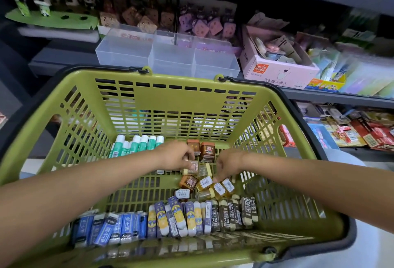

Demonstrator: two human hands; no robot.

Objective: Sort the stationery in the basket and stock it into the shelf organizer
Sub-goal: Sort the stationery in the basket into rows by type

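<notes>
Green basket (174, 95): in front of me, below the shelf, both my arms reaching in.

Left hand (175, 155): fingers curled down onto a small clear box (193, 165) in the middle of the basket floor; it pinches that box.

Right hand (227, 164): fingers curled, tips down on the yellow-capped small boxes (215, 187) with barcode labels; I cannot tell whether it has one gripped.

Basket contents: green-and-white glue sticks (138, 143) at the far left; brown small boxes (201, 148) far centre; along the near wall, blue erasers (110, 228), yellow-and-purple erasers (177, 217), dark 2B erasers (232, 212).

Clear organizer (170, 54): on the shelf just behind the basket, three compartments visible.

Pink carton (277, 69): beside the organizer, to its right.
</notes>
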